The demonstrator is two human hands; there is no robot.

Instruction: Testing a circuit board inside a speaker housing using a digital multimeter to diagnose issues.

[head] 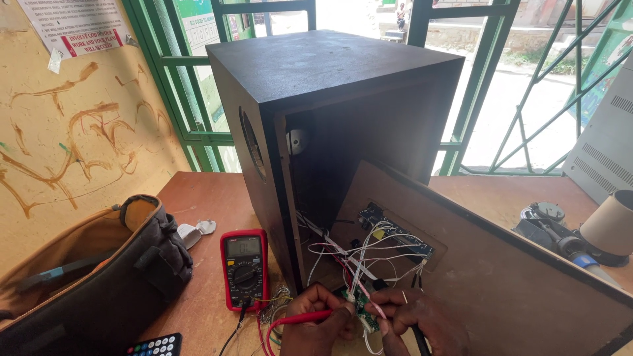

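Circuit board [364, 315] sat between both hands, the left hand [318, 323] pinching a red probe [297, 320], the right hand [415, 322] a black one; speaker cabinet [316, 132] beyond them already opened, multimeter [244, 268] leftward switched on, testing apparently unfinished.

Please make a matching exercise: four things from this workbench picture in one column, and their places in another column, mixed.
1. multimeter
2. tool bag
3. remote control
4. red probe

A. at the bottom edge, below the bag
B. held in the left hand
C. far left on the table
D. flat beside the speaker cabinet

Pairs: 1-D, 2-C, 3-A, 4-B
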